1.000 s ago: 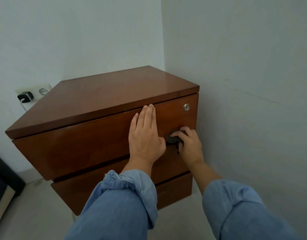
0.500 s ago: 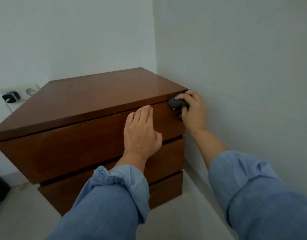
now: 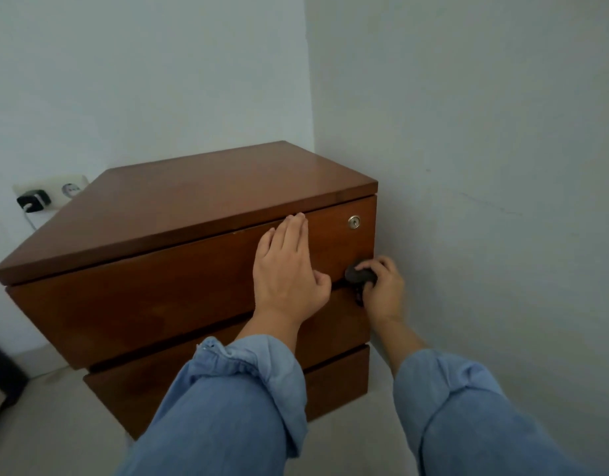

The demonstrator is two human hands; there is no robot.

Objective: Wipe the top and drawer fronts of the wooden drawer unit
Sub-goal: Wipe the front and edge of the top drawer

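Note:
A brown wooden drawer unit (image 3: 179,214) with three drawer fronts stands in a room corner. My left hand (image 3: 287,273) lies flat, fingers together, on the top drawer front, fingertips at the overhang of the top. My right hand (image 3: 382,286) grips a small dark wad of cloth (image 3: 359,274) and presses it against the lower right corner of the top drawer front, below the round metal lock (image 3: 354,221). Both arms wear rolled blue sleeves.
The right wall (image 3: 485,201) runs close along the unit's right side. A wall socket with a black plug (image 3: 33,201) sits behind the unit's left corner. A dark object (image 3: 1,369) shows at the left edge, on the pale floor (image 3: 38,424).
My right hand slid the cloth from the top right corner by the lock down to the drawer front's lower right corner. The left hand stayed flat on the drawer front.

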